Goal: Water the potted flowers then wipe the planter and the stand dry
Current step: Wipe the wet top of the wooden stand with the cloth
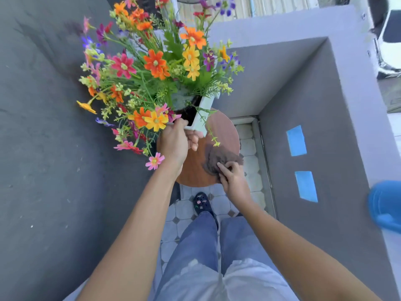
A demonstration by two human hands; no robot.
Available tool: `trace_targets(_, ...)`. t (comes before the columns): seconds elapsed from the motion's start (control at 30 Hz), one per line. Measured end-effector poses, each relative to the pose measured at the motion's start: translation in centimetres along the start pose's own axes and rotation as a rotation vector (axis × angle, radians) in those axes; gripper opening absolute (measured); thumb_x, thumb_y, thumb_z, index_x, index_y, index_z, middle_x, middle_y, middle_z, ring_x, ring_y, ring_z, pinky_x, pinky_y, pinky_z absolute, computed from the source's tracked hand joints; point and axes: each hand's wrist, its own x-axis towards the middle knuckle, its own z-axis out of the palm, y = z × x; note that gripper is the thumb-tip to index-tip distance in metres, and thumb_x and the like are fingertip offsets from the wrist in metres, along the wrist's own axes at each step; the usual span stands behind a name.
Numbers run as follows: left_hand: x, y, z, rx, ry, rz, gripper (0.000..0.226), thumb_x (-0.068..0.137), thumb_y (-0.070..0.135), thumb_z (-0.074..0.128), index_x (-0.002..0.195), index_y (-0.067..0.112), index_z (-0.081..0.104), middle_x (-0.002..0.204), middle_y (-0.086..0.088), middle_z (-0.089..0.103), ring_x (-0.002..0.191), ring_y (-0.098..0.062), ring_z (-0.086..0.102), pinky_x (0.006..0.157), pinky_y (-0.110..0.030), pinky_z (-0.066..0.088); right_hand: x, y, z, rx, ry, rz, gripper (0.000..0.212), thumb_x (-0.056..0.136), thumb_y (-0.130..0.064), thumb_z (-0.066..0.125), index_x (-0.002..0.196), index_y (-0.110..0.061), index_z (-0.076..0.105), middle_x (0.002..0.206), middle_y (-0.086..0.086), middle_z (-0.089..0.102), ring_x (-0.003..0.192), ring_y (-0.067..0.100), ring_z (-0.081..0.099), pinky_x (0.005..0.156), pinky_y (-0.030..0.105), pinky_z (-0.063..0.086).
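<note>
A rough, dark grey wall (54,148) fills the left side. Against it spreads a bushy mass of flowers (152,68), thin green stems topped with orange, yellow, pink, red and purple daisy-like blooms. They rise from a white, square-cornered planter (202,115) with smooth flat walls, tilted and held above the stand (221,131), a round top with a reddish wood grain. The left hand (175,144) grips the planter's near corner, thumb over the rim and fingers curled underneath (only 2 fingertips show below the edge). Just right of it, a crumpled brown cloth (219,157), soft and fuzzy, lies on the stand's near right part. The right hand (233,181) presses on it with fingers bent and bunching the fabric. Below is a pale tiled floor (247,153). Further right stands a purple-grey parapet wall (314,105) carrying 2 blue tape patches (296,141), and a blurred blue plastic object (386,205) at the frame's edge.
</note>
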Motion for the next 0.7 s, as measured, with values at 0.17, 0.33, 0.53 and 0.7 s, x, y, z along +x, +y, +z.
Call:
trace_targets(0.17, -2.5, -3.2, 1.2, 0.003, 0.081, -0.059, 0.032, 0.095, 0.009, 0.04, 0.067, 0.008, 0.054, 0.071, -0.024, 0.065, 0.048, -0.024, 0.044, 0.055, -0.035, 0.038, 1.4, 1.5, -3.3, 0.466, 0.124, 0.666, 0.037, 0.097, -0.019, 0.058, 0.133, -0.014, 0.061, 0.11, 0.007, 0.062, 0.092, 0.026, 0.061, 0.092, 0.046, 0.054)
trace_targets(0.33, -3.7, -6.5, 2.5, -0.003, 0.109, -0.134, 0.058, 0.096, 0.014, 0.041, 0.045, 0.02, 0.068, 0.065, -0.017, 0.065, 0.049, -0.023, 0.046, 0.07, -0.042, 0.039, 0.0, -0.2, -8.1, 0.877, 0.338, 0.854, 0.029, 0.096, -0.014, 0.063, 0.125, -0.016, 0.064, 0.101, -0.003, 0.068, 0.082, 0.004, 0.065, 0.069, 0.013, 0.054)
trace_targets(0.53, -4.6, -9.8, 4.7, -0.056, 0.207, -0.237, 0.066, 0.097, 0.02, 0.042, 0.034, 0.019, 0.063, 0.044, 0.004, 0.061, 0.047, -0.02, 0.047, 0.072, -0.038, 0.044, -3.8, 0.1, -10.3, 1.458, 0.303, 1.02, 0.027, 0.101, -0.007, 0.049, 0.123, 0.003, 0.06, 0.12, 0.025, 0.066, 0.098, 0.032, 0.07, 0.076, 0.037, 0.06)
trace_targets(0.7, -4.7, -12.4, 6.7, -0.102, 0.252, -0.242, 0.05, 0.101, 0.024, 0.038, 0.058, 0.01, 0.059, 0.048, 0.007, 0.061, 0.038, -0.008, 0.049, 0.059, -0.022, 0.043, -6.6, 0.1, -13.1, 1.707, 0.286, 1.043, 0.062, 0.098, -0.049, 0.049, 0.14, -0.003, 0.052, 0.136, 0.02, 0.06, 0.129, 0.035, 0.054, 0.102, 0.043, 0.046)
